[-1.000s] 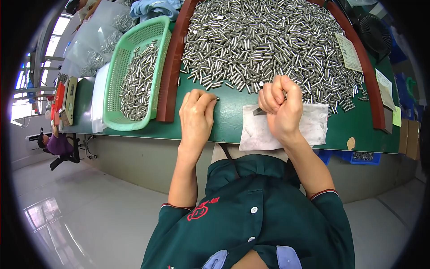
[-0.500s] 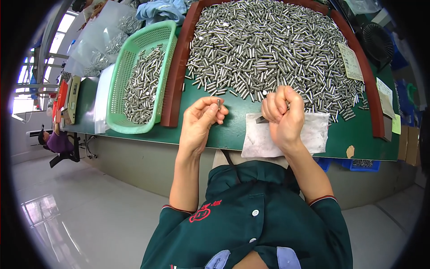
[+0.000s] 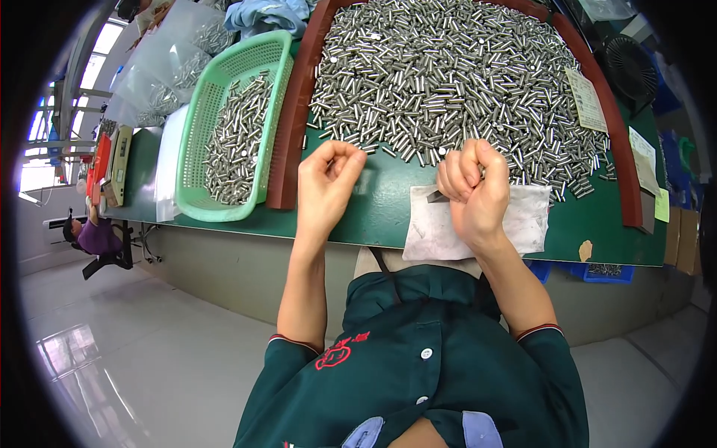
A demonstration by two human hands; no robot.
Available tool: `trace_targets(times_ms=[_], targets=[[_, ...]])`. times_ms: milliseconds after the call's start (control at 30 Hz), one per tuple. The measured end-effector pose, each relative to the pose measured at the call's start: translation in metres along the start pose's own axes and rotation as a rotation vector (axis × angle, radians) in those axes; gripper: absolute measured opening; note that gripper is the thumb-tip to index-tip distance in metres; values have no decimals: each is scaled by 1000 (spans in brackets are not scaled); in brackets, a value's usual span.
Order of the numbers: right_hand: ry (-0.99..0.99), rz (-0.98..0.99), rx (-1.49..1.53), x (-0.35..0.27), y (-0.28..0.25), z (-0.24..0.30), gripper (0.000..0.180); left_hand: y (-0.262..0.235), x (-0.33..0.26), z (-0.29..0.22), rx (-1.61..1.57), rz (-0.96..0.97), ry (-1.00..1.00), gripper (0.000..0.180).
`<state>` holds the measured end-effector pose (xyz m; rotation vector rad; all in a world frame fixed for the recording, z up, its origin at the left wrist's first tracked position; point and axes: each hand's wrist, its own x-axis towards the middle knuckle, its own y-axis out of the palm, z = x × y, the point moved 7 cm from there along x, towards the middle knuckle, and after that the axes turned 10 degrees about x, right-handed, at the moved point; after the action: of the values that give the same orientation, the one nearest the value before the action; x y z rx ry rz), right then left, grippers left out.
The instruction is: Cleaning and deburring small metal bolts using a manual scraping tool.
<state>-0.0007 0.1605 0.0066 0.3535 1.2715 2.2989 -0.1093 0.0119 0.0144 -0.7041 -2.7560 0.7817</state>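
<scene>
My left hand is closed in a pinch, thumb against curled fingers, at the near left edge of a big heap of short metal pins. Whatever may be between those fingertips is hidden. Over a stained white cloth, my right hand is closed, wrist turned up. A dark, flat, straight-edged piece sticks out from it on the left; the rest of it is covered by the hand. The pins lie loose on the green tabletop.
Dark red rails border the heap. On the left stands a green plastic basket with more pins, beside clear bags and a scale. A black fan is at the right. Blue bins sit below the table edge.
My left hand has moved slightly up and left, toward the pins. The pin that showed upright in its fingertips is no longer visible. My right hand has hardly moved.
</scene>
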Motion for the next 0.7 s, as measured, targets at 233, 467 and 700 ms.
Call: trace_targets(times_ms=[233,467,700], targets=[[6,-11,9,-1,-2,1,33,9,0,-25,578,-131,315,11],[6,4,15,0,0,1,36,13,-2,-29,583,-61,366,8],[-51,34,99,0,-4,4,34,49,-32,-41,368,206,308,7]])
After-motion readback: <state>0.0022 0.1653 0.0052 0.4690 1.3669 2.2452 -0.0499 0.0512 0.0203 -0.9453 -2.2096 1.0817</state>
